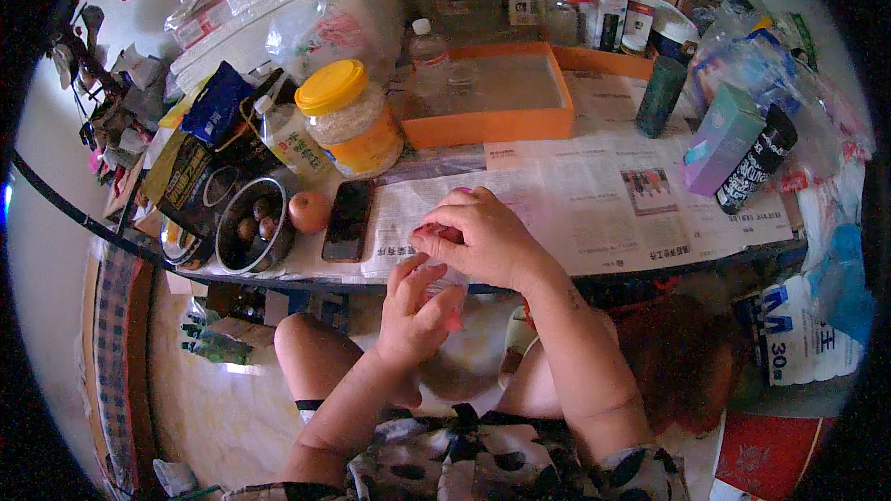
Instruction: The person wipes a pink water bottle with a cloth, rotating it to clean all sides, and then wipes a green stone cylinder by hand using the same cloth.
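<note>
In front of my lap, at the table's front edge, my left hand (411, 316) grips a small clear plastic container (454, 287). Something pinkish shows at its lower end, but my fingers cover much of it. My right hand (484, 233) is just above, its thumb and fingers closed on a small dark red object (443, 231). I cannot tell exactly what that object is, or whether it touches the container. A bit of pink shows behind the right knuckles. Newspaper (585, 202) lies on the table beneath and beyond the hands.
Left of my hands are a black smartphone (348, 220), a round pinkish fruit (309, 212) and a metal bowl of round dark fruits (252, 224). Farther back stand a yellow-lidded jar (351, 118) and an orange box tray (487, 129). A black can (757, 160) and a carton (724, 139) stand right.
</note>
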